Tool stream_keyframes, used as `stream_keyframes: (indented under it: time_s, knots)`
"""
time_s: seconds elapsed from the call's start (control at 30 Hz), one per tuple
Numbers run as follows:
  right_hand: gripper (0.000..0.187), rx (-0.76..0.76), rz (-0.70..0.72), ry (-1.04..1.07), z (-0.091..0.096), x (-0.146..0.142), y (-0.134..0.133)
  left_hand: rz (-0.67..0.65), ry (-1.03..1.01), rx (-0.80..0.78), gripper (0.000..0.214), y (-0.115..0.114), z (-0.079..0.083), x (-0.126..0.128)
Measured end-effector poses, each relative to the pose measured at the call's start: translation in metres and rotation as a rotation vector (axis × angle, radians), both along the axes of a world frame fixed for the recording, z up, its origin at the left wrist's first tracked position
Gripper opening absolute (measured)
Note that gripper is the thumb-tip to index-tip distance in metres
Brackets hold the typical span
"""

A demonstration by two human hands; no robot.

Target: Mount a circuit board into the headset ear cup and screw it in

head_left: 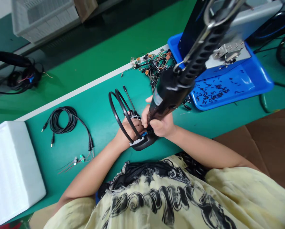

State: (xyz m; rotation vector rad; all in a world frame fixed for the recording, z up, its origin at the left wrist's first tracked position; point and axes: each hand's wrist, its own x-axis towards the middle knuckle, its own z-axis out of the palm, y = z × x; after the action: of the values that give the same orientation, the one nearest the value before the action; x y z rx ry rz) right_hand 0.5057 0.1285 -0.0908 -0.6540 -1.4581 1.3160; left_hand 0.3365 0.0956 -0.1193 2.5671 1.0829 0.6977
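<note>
Item: a black plastic unit [142,143] with two looped black bands [123,108] rising from it, a patch of blue showing at its centre, held just above the green surface [96,117], near the person's body. Left hand [132,132]: grip closed around the unit, fingers curled under it and the bands passing beside the wrist. Right hand [158,122]: grip closed around the barrel of a black electric screwdriver [166,95], whose lower end is hidden among the fingers at the unit; a steel hook [178,66] links its upper end to a perforated black sleeve [202,57]. Beside the bands lies a slim black rod [128,99]. Beyond the hands: a heap of small circuit boards with wires [154,65], then a blue plastic tray [230,92] scattered with small black parts [211,90] and bearing a metal fixture [228,52]. To the left: a coiled black cable [61,119] with jack plugs, a few small wired components [77,160] and a white foam block [10,168]. Worn by the person: a pale yellow printed garment [161,197].
</note>
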Motion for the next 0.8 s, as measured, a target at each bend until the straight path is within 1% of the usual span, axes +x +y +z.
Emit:
stream_keyframes:
  time_s: [0.07,0.1,0.13,0.17,0.23,0.3,0.37,0.43,0.5,0.53,0.57,0.63,0.7,0.8]
  knots:
    - [0.055,0.027,0.034,0.254,0.011,0.002,0.006,-0.013,-0.004,-0.007,0.02,-0.001,0.001,0.0]
    - [0.053,0.041,0.051,0.341,0.016,0.004,0.01,-0.017,-0.002,-0.014,0.018,-0.001,0.002,0.0]
    - [0.053,0.051,0.073,0.37,0.02,0.008,0.015,-0.018,0.006,-0.022,0.017,-0.001,0.003,0.0]
    - [0.055,0.061,0.098,0.353,0.022,0.013,0.021,-0.013,0.017,-0.03,0.016,-0.002,0.004,0.0]
    - [0.062,0.078,0.167,0.226,0.024,0.025,0.032,0.01,0.034,-0.036,0.014,-0.002,0.007,0.0]
    - [0.064,0.116,0.246,0.028,0.021,0.036,0.042,-0.012,0.051,-0.031,0.014,-0.002,0.01,-0.001]
    - [0.057,0.187,0.284,-0.261,0.016,0.042,0.048,-0.074,0.069,-0.039,0.02,-0.002,0.013,-0.003]
    - [0.051,0.306,0.3,-0.601,0.009,0.038,0.05,-0.128,0.088,-0.086,0.03,0.0,0.015,-0.005]
    - [0.042,0.439,0.307,-0.887,0.001,0.029,0.051,-0.14,0.112,-0.189,0.03,0.001,0.017,-0.006]
    - [0.034,0.503,0.307,-0.989,-0.003,0.023,0.051,-0.129,0.122,-0.249,0.027,0.003,0.018,-0.006]
    - [0.028,0.56,0.302,-1.058,-0.006,0.017,0.052,-0.123,0.134,-0.309,0.022,0.004,0.019,-0.006]
    - [0.025,0.657,0.296,-1.137,-0.01,0.01,0.056,-0.132,0.152,-0.385,0.016,0.005,0.021,-0.006]
    - [0.025,0.754,0.306,-1.15,-0.009,0.009,0.061,-0.166,0.153,-0.354,0.017,0.005,0.023,-0.006]
    - [0.028,0.862,0.305,-1.166,0.006,0.016,0.063,-0.179,0.123,-0.234,0.026,0.002,0.024,-0.006]
